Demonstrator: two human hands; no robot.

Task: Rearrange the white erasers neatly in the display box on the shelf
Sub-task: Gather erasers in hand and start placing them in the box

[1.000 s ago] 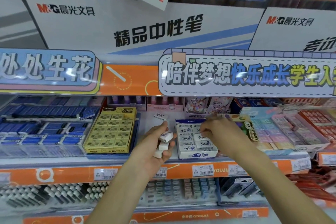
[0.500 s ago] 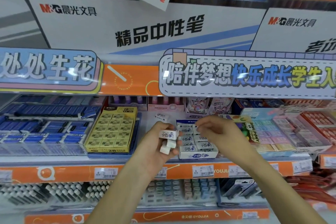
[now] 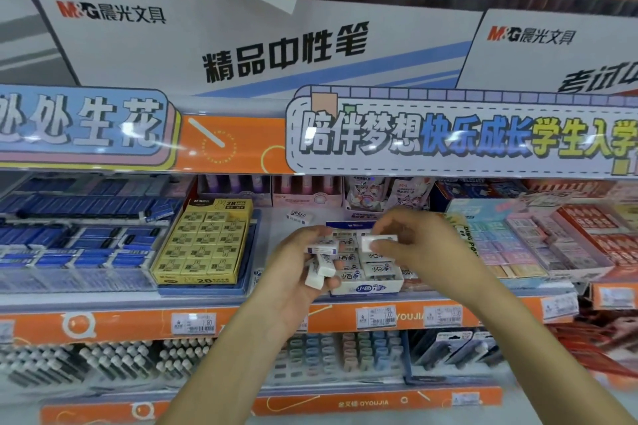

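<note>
The white display box [image 3: 366, 288] with blue lettering stands on the middle shelf, with rows of white erasers inside. My left hand [image 3: 293, 269] hovers just left of the box, shut on a small bunch of white erasers [image 3: 322, 264]. Over the box's back rows, my right hand [image 3: 414, 245] pinches one white eraser [image 3: 378, 240] by its end. One loose white eraser [image 3: 299, 216] lies on the shelf behind the box.
A yellow 2B eraser box [image 3: 203, 245] sits left of the white box, with blue eraser trays [image 3: 69, 245] further left. Pastel and red eraser boxes [image 3: 538, 245] fill the right. The orange shelf edge [image 3: 241, 321] carries price tags.
My right hand has lifted from the box's rows and now holds one eraser above it. My left hand with its erasers has risen slightly toward the right hand.
</note>
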